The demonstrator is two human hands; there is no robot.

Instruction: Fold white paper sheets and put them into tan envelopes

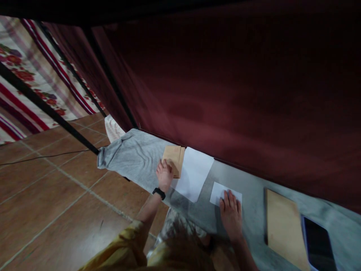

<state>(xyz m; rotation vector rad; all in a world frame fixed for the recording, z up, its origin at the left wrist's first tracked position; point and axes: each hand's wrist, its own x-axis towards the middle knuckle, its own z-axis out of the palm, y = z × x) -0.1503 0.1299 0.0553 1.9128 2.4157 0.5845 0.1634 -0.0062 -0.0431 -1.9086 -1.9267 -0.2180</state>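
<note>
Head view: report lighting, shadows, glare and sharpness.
Head view: dim light, the red curtain darkening toward the top; pale glare on the tiled floor, lower left; soft shadow on the large white sheet beside the left hand; fine detail soft.

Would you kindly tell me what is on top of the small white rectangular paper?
The right hand lies on the right part of that paper; what the fingers cover cannot be seen.

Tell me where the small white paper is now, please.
In the head view, the small white paper lies on the grey cloth, lower right of centre, partly under the right hand, right of the larger white sheet.
</note>
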